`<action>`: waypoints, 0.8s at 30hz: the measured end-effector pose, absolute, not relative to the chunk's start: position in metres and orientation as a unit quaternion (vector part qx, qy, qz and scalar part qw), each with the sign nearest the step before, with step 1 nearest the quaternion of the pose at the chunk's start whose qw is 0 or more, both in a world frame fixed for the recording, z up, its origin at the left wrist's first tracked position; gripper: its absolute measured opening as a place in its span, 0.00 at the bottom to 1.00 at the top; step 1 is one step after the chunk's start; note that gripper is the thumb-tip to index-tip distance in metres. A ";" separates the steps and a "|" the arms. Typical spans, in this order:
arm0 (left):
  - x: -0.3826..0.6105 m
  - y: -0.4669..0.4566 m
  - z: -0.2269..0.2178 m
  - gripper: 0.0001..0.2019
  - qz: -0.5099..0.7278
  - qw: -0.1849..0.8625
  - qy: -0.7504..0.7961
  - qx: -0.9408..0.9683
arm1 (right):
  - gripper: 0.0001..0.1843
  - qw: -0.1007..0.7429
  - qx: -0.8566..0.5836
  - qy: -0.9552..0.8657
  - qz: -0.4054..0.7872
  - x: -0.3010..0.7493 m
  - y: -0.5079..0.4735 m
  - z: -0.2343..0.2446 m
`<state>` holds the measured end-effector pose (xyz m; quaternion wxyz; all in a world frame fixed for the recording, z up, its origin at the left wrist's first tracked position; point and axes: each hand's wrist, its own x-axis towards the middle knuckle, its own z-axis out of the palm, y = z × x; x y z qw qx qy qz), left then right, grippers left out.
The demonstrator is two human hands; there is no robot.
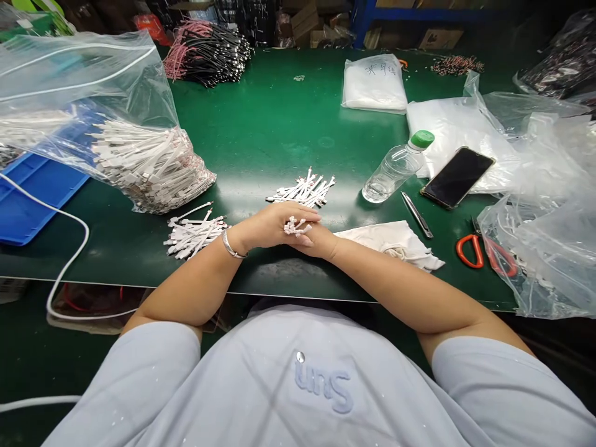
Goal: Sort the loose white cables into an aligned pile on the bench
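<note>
My left hand (pixel 274 223) lies over my right hand (pixel 317 241) on the green table (pixel 261 130), both closed around a small bunch of short white cable pieces (pixel 296 226) whose ends stick out between the fingers. A silver bracelet sits on my left wrist. A loose pile of the same white pieces (pixel 305 189) lies just beyond the hands. Another pile (pixel 193 234) rests left of my left wrist. A large clear bag full of white pieces (pixel 139 161) sits further left.
A plastic water bottle (pixel 395 167) lies on its side near a black phone (pixel 457 176), tweezers (pixel 416 214), a white cloth (pixel 386 241) and red-handled scissors (pixel 484 251). Clear plastic bags (pixel 540 248) crowd the right. A blue tray (pixel 32 192) and a white cable (pixel 69 261) sit left.
</note>
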<state>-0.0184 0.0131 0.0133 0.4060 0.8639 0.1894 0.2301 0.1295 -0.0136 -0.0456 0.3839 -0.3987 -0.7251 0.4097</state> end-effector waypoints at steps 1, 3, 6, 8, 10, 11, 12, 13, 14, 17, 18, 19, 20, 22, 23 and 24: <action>-0.019 0.014 0.014 0.24 0.238 0.421 0.194 0.854 | 0.15 0.384 -0.391 -0.739 0.392 0.128 -0.013 -0.043; -0.020 0.015 0.016 0.24 0.248 0.458 0.205 0.829 | 0.15 0.383 -0.385 -0.753 0.371 0.127 -0.010 -0.038; -0.022 0.019 0.017 0.25 0.231 0.521 0.230 0.789 | 0.16 0.377 -0.393 -0.746 0.384 0.126 -0.007 -0.033; -0.023 0.022 0.018 0.26 0.219 0.555 0.240 0.765 | 0.15 0.380 -0.401 -0.728 0.406 0.126 -0.007 -0.029; -0.024 0.021 0.020 0.26 0.217 0.588 0.243 0.740 | 0.12 0.389 -0.411 -0.685 0.459 0.127 -0.012 -0.023; -0.023 0.018 0.022 0.26 0.212 0.605 0.244 0.728 | 0.11 0.385 -0.412 -0.654 0.504 0.128 -0.016 -0.019; -0.023 0.015 0.024 0.26 0.208 0.622 0.246 0.713 | 0.10 0.374 -0.411 -0.616 0.558 0.129 -0.022 -0.014; -0.021 0.009 0.026 0.26 0.202 0.640 0.252 0.697 | 0.09 0.355 -0.405 -0.575 0.616 0.131 -0.028 -0.008; -0.019 0.004 0.028 0.26 0.197 0.658 0.263 0.678 | 0.09 0.332 -0.395 -0.536 0.668 0.133 -0.034 -0.003; -0.010 -0.014 0.029 0.26 0.217 0.703 0.304 0.605 | 0.12 0.280 -0.370 -0.424 0.778 0.140 -0.052 0.008; -0.006 -0.019 0.028 0.25 0.230 0.715 0.316 0.579 | 0.13 0.270 -0.370 -0.390 0.799 0.143 -0.055 0.010; -0.003 -0.023 0.026 0.24 0.246 0.727 0.323 0.554 | 0.14 0.262 -0.375 -0.362 0.812 0.145 -0.058 0.009; 0.000 -0.025 0.024 0.23 0.262 0.737 0.327 0.531 | 0.14 0.255 -0.382 -0.342 0.820 0.146 -0.060 0.008; 0.005 -0.026 0.020 0.21 0.284 0.754 0.332 0.490 | 0.13 0.251 -0.390 -0.321 0.825 0.148 -0.061 0.002; 0.005 -0.025 0.018 0.21 0.286 0.763 0.332 0.475 | 0.12 0.254 -0.387 -0.318 0.827 0.148 -0.061 -0.001; 0.005 -0.024 0.017 0.21 0.281 0.772 0.330 0.465 | 0.11 0.260 -0.380 -0.317 0.829 0.148 -0.061 -0.004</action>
